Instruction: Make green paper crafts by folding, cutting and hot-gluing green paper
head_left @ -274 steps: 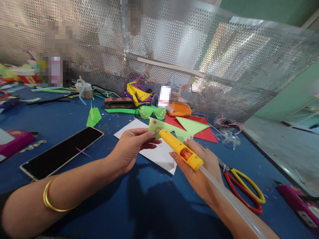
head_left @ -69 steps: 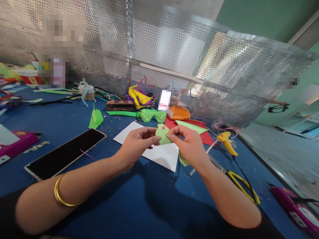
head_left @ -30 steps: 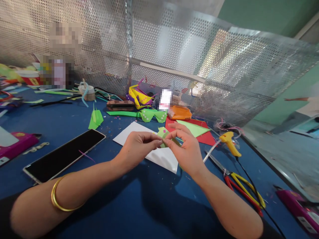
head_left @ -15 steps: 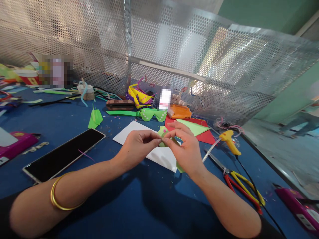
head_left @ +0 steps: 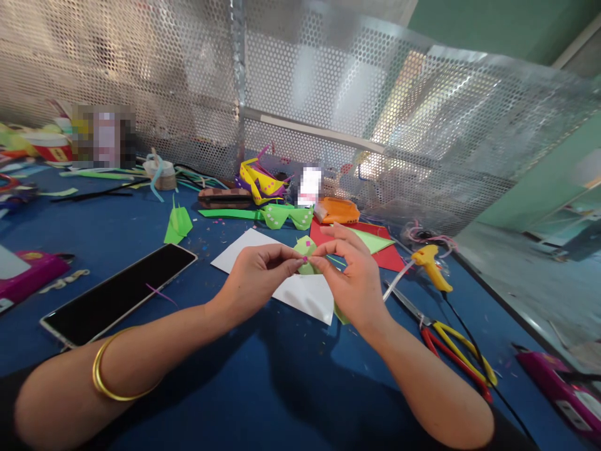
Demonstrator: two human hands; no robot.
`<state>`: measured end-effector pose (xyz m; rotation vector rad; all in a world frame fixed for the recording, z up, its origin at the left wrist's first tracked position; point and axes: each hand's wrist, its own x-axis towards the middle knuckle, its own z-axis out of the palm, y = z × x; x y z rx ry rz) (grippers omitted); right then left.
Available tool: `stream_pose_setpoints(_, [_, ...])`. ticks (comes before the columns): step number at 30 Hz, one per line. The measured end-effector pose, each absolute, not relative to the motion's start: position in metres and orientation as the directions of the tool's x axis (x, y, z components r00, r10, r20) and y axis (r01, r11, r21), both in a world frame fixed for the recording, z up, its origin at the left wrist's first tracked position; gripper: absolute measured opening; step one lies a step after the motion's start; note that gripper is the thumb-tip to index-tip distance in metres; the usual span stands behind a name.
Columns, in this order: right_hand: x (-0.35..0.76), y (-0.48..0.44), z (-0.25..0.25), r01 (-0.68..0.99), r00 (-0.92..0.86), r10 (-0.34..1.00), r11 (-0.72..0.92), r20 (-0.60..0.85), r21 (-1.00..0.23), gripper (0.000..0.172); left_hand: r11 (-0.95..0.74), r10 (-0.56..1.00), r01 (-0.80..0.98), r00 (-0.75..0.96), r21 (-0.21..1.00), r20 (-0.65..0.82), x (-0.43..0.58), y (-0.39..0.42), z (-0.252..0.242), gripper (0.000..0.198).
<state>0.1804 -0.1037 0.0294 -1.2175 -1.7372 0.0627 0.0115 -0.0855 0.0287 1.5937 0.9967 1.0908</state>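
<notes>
A polished gold-coloured bangle (head_left: 97,379) rings the left forearm (head_left: 173,341), smooth and rounded, with bright highlights along its curve. Nearer the body than the bangle, a plain black left sleeve (head_left: 8,383) shows its edge. Well to the right of the bangle, a black right sleeve (head_left: 506,432) borders the bare right forearm (head_left: 427,382). Farther forward than the bangle, the left hand (head_left: 251,275) and right hand (head_left: 354,282) are bare

My feed comes from 1 head-worn camera, facing forward and down over the blue tabletop (head_left: 136,225), the left hand (head_left: 253,272) and right hand (head_left: 354,282) near, the perforated metal screen (head_left: 328,81) farther off.
</notes>
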Motion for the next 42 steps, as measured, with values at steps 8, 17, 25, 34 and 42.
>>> stream_pose_setpoints(8, [0.177,-0.105,0.029,0.635,-0.040,0.767,0.514,0.641,-0.576,0.008,-0.230,0.941,0.133,0.283,0.964,0.186,0.012,-0.087,0.029,0.019])
stream_pose_setpoints(17, [0.193,-0.099,0.045,0.438,0.007,0.960,0.247,0.279,-0.864,0.013,-0.216,0.949,0.128,0.260,0.968,0.178,0.011,-0.086,0.030,0.018])
stream_pose_setpoints(25, [0.194,-0.099,0.046,0.519,-0.025,0.957,0.260,0.289,-0.815,0.014,-0.178,0.949,0.043,0.273,0.983,0.160,0.013,-0.086,0.030,0.017])
stream_pose_setpoints(34, [0.190,-0.105,0.044,0.651,-0.029,0.956,0.240,0.293,-0.720,0.015,0.116,0.945,-0.106,0.318,0.988,-0.076,0.013,-0.084,0.028,0.024])
stream_pose_setpoints(42, [0.186,-0.104,0.043,0.659,-0.099,0.910,0.363,0.402,-0.659,0.012,0.150,0.951,-0.094,0.287,0.984,-0.118,0.014,-0.085,0.027,0.021])
